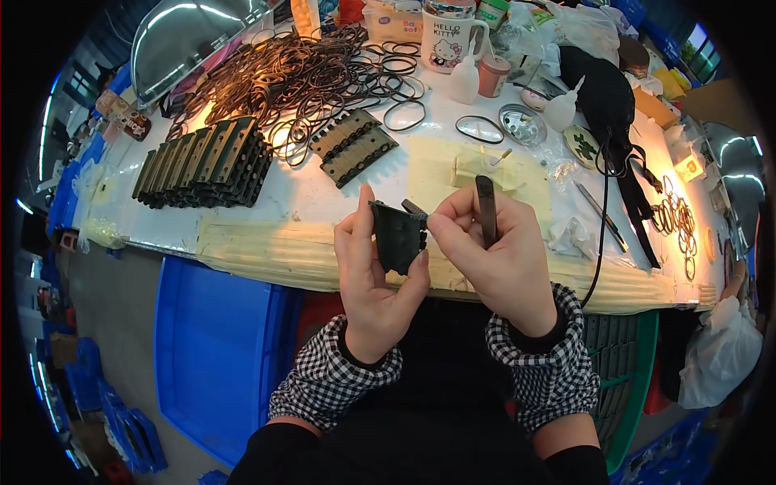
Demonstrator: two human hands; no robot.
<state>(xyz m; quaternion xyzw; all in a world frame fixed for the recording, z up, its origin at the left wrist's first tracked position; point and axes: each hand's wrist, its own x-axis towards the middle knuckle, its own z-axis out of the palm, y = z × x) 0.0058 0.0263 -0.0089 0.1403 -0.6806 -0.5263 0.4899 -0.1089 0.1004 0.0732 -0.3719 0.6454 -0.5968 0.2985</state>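
My left hand (373, 301) holds a dark green, shell-like plastic part (396, 238) upright between thumb and fingers, just past the table's front edge. The part has small notches down its right side. My right hand (509, 255) is closed, its thumb and forefinger pinching at the upper right edge of that part. What lies between those two fingertips is too small to make out. A dark, flat, narrow tool (486, 206) is tucked in the same hand, pointing up. Beyond my hands, several similar parts (353, 144) lie in a small group.
Stacked green parts (202, 166) stand at the left, before a heap of dark rubber rings (275, 77). A white mug (447, 40), a squeeze bottle (465, 79) and a black bag (598, 97) stand farther back. Below the table are a blue bin (212, 356) and a green crate (643, 380).
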